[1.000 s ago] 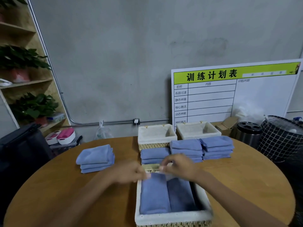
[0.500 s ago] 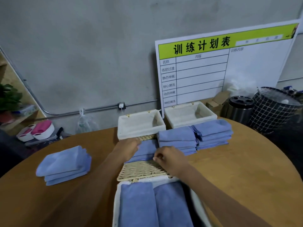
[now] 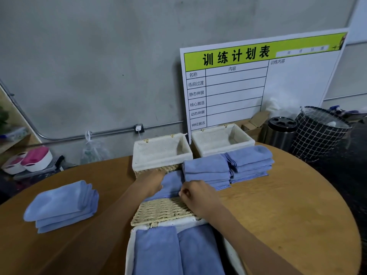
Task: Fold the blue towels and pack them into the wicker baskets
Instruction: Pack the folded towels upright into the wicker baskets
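The near wicker basket holds two folded blue towels side by side. Its woven lid lies swung open away from me, its far edge resting against a stack of folded towels. My left hand grips the lid's far left corner, its fingertips hidden against that stack. My right hand pinches the lid's far right edge with curled fingers. Two more towel stacks sit to the right, and another stack lies at the left. Two white-lined baskets stand open behind.
The round wooden table ends near the wall. Behind its right side stand a white chart board, a metal bin and a black wire basket. A pink and white container sits at the far left.
The lid went from nearly closed over the near basket to lying open and flat away from me, with both hands following its far edge. My view has tilted down and closer.
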A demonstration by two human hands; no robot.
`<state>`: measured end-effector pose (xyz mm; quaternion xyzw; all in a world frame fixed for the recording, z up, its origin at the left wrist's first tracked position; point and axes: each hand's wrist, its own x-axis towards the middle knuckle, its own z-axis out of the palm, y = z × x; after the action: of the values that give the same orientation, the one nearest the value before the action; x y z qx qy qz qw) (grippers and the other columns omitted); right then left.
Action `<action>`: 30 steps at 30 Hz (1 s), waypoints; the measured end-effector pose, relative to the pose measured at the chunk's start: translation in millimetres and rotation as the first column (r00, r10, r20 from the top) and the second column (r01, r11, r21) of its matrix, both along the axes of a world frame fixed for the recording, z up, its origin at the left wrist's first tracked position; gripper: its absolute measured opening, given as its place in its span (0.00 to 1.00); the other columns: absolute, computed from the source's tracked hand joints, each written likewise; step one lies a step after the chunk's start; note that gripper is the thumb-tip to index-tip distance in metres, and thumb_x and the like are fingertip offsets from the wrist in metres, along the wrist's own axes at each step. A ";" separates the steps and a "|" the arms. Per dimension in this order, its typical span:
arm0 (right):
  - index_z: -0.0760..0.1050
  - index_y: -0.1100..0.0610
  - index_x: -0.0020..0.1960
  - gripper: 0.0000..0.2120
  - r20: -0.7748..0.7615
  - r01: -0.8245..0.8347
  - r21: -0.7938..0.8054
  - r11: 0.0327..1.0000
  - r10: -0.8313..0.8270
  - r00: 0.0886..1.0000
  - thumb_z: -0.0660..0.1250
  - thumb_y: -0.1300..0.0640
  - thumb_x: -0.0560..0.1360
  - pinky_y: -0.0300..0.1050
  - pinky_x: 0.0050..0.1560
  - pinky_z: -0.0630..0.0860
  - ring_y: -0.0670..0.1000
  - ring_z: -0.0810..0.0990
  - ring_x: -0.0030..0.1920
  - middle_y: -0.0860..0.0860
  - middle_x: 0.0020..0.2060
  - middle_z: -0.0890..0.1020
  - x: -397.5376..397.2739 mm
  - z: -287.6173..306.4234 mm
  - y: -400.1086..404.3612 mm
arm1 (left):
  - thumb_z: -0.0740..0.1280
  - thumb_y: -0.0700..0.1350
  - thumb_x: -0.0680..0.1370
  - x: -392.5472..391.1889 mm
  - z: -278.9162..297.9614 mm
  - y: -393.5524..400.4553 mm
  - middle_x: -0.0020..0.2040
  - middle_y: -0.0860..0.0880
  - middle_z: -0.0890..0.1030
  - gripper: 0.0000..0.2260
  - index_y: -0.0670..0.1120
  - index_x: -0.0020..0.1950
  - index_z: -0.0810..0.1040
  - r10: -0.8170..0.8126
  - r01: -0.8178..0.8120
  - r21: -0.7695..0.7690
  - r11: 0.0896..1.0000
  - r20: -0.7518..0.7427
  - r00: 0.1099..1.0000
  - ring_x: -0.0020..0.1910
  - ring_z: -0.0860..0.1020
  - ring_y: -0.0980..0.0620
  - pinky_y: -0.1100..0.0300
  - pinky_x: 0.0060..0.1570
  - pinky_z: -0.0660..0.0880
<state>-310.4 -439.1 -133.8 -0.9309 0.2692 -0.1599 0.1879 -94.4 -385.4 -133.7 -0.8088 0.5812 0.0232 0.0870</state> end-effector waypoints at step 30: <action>0.55 0.47 0.78 0.41 0.382 -0.239 0.842 0.483 -0.223 0.897 0.75 0.54 0.73 0.50 0.51 0.82 0.54 0.85 0.53 0.56 0.58 0.83 -110.2 33.5 64.9 | 0.75 0.48 0.76 -180.5 58.3 150.1 0.60 0.47 0.82 0.28 0.59 0.70 0.64 -0.128 -0.609 -0.138 0.781 -0.990 0.059 0.51 0.85 0.47 0.47 0.43 0.83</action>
<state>-420.6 -374.2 -100.2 -0.6426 0.2578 -0.2066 0.6913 -274.9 -235.3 -75.4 -0.6564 0.3105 0.4051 -0.5555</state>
